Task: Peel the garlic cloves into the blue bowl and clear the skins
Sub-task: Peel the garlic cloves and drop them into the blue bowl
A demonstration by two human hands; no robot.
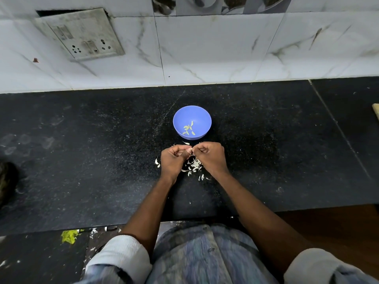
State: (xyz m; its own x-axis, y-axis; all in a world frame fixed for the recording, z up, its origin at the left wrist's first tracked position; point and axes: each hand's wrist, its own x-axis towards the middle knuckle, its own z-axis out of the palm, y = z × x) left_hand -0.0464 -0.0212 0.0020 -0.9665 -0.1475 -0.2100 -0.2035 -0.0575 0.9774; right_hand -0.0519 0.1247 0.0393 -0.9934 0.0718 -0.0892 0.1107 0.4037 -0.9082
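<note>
Head view: both hands meet just in front of the blue bowl [192, 122], low over the table [82, 140]. Left hand [174, 159] and right hand [210, 157] have fingers curled in, tips pinching one small pale piece between them, most likely a garlic clove [191, 149] mid-peel. Working this close to the bowl looks deliberate: short drop for the clove, and skins fall straight down.

Loose skins [193, 166] lie in a heap on the table directly under and between the hands, a few strays to the left and nearer the table edge. Peeled cloves [188, 129] sit at the bottom of the bowl, a handful only. Judgement: peeling is under way, clearing not yet begun.

Hard to make out: the clove is nearly all covered by the fingertips, so how much skin remains can't be told. Unpeeled stock isn't visible anywhere. Part of the skin heap is hidden behind the hands. A dark object at the left edge is cut off, unidentifiable.
</note>
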